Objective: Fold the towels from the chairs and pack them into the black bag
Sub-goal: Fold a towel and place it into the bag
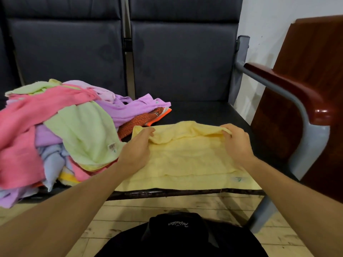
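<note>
Row of dark padded chairs against a white wall. I work on the right-hand seat (204, 112), which has a wooden armrest (289, 89) along its right edge.

Yellow towel (185, 160) lies spread on that seat, its near hem right at the front edge. Left hand (137, 151) and right hand (235, 143) each pinch the far hem, fingers curled into the cloth and lifting it in a bunched ridge. Step in hand, as I judge it: the first fold, far hem to near hem.

Risks:
- Left pinch sits inboard of the far-left corner (a flap pokes out beyond the fingers). The fold would likely land skewed.
- Drawing the hem toward me could drag the whole towel over the front edge onto the scuffed floor (185, 203).
- Unfolded pile (55, 123) on the left seat touches this towel's left side and overhangs the seat's front edge; a nudge from my forearm might tip it.

Black bag (178, 236) sits on the floor below the seat's front edge.
</note>
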The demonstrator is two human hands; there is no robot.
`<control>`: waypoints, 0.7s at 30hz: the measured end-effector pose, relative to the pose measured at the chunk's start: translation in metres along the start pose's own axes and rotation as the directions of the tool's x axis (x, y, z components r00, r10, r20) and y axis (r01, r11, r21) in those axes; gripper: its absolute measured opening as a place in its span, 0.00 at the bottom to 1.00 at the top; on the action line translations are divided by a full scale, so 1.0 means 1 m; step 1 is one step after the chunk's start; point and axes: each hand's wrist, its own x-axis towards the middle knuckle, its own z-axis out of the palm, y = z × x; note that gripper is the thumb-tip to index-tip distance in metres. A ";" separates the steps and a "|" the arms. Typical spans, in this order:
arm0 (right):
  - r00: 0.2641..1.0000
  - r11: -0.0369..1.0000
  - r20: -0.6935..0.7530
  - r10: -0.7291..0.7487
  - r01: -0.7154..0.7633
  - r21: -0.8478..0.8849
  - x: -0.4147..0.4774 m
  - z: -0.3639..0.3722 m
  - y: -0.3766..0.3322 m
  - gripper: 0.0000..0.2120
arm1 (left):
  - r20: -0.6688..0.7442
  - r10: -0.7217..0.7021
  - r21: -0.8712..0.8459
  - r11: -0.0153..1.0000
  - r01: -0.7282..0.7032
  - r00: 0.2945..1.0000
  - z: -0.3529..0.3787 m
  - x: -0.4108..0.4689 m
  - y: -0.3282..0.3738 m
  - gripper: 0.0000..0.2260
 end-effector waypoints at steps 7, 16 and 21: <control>0.976 0.995 -0.215 -0.028 0.047 0.085 -0.021 -0.038 -0.017 0.14 | -0.267 0.004 -0.140 0.989 -0.043 0.964 -0.037 -0.025 0.013 0.10; 0.955 0.918 0.247 -0.165 0.240 -0.315 -0.058 -0.070 0.020 0.08 | 0.141 0.004 0.054 0.998 -0.011 0.990 -0.056 -0.074 0.006 0.09; 0.917 0.921 0.374 -0.136 0.256 -0.292 -0.065 -0.069 0.029 0.12 | 0.292 -0.017 0.139 0.990 -0.024 0.956 -0.063 -0.073 0.004 0.12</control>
